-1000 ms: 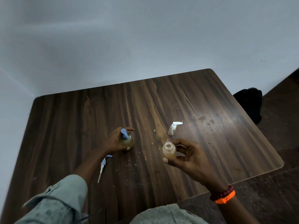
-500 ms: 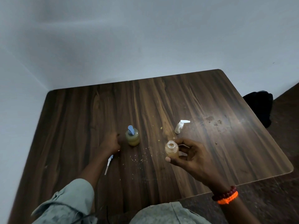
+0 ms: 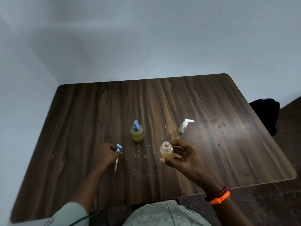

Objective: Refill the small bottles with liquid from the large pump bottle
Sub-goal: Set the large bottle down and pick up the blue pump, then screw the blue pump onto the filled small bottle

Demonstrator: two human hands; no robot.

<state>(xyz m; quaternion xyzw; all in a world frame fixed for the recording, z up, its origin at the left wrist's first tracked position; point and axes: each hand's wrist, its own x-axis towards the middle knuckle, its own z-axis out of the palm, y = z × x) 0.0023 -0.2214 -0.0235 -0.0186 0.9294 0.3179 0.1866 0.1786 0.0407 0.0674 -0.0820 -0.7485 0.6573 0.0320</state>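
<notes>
My right hand [image 3: 184, 158] holds a small uncapped bottle [image 3: 166, 151] of amber liquid just above the wooden table [image 3: 211, 144], thumb and fingers round its sides. My left hand [image 3: 108, 154] grips a loose blue pump head [image 3: 118, 147]; its white dip tube [image 3: 116, 163] hangs down from the fist. A round bottle [image 3: 137, 132] with a blue pump and yellowish liquid stands upright between and beyond my hands. A small clear bottle [image 3: 183, 126] with a white pump top stands further right, untouched.
Crumbs and small specks lie scattered on the table between my hands. Dried stains [image 3: 219, 123] mark the right side. A dark bag [image 3: 265, 115] sits on the floor past the right edge. White walls close the far and left sides.
My left hand let go of the blue-pump bottle, moved down-left to the loose pump head and picked it up. My right hand kept the uncapped bottle almost still.
</notes>
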